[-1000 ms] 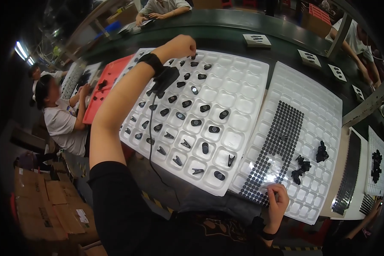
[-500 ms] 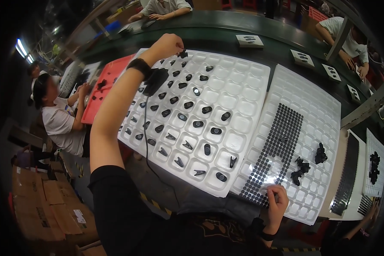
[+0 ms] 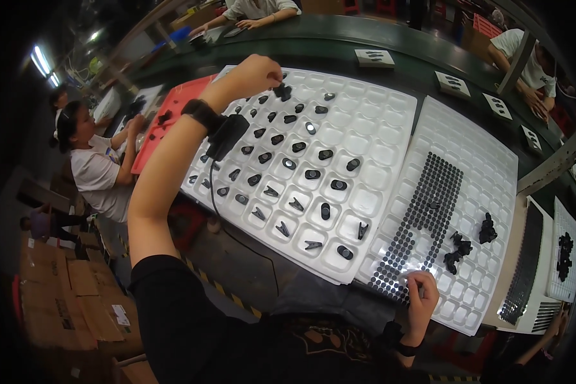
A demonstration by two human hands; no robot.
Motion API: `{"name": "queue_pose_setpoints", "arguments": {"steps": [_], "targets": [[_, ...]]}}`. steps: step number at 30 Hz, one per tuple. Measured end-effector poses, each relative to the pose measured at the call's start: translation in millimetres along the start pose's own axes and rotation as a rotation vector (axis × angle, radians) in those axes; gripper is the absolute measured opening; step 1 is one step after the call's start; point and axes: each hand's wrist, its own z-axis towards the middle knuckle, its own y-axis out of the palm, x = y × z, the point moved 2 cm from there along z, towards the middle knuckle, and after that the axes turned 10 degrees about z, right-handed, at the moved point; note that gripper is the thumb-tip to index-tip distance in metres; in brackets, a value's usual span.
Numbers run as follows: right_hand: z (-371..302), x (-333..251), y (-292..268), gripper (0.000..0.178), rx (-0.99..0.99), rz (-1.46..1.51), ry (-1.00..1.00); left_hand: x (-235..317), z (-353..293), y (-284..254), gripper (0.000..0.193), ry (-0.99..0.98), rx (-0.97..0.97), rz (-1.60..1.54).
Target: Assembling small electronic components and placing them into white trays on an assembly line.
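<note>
My left hand [image 3: 260, 74] reaches over the far left part of a white compartment tray [image 3: 385, 137], its fingers closed in a pinch. At the fingertips is a small black piece [image 3: 283, 91], its exact shape unclear. Many cells hold small black clips [image 3: 313, 245], some on their sides and some showing a round or oval face. At the near end of a sheet of black round dots [image 3: 434, 185], my right hand [image 3: 421, 299] has its thumb and forefinger curled together. What sits between them, if anything, cannot be made out.
The dot sheet lies on a second white tray [image 3: 493, 147], beside heaps of black parts [image 3: 457, 251]. A red tray [image 3: 173, 110] stands at the left. White cards with dark pieces [image 3: 374, 59] lie on the green belt [image 3: 326, 38]. A cable [image 3: 227, 227] hangs from my left wrist. Co-workers sit around.
The view has shifted, so the trays appear further right. My left hand has come slightly nearer over the tray with the black piece at its fingertips. My right hand stays by the dots.
</note>
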Motion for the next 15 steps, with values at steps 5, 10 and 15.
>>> {"name": "queue_pose_setpoints", "arguments": {"steps": [5, 10, 15], "targets": [[-10, -6, 1, 0.001, -0.010, -0.006, -0.022, 30, -6, 3, 0.013, 0.127, -0.052, 0.067], [-16, -11, -3, 0.001, -0.011, -0.025, -0.026, 48, 10, -8, 0.012, 0.093, 0.088, -0.064], [-21, -12, -9, 0.001, 0.003, -0.032, -0.047, 55, 31, 5, 0.011, 0.122, 0.065, 0.045]]}}
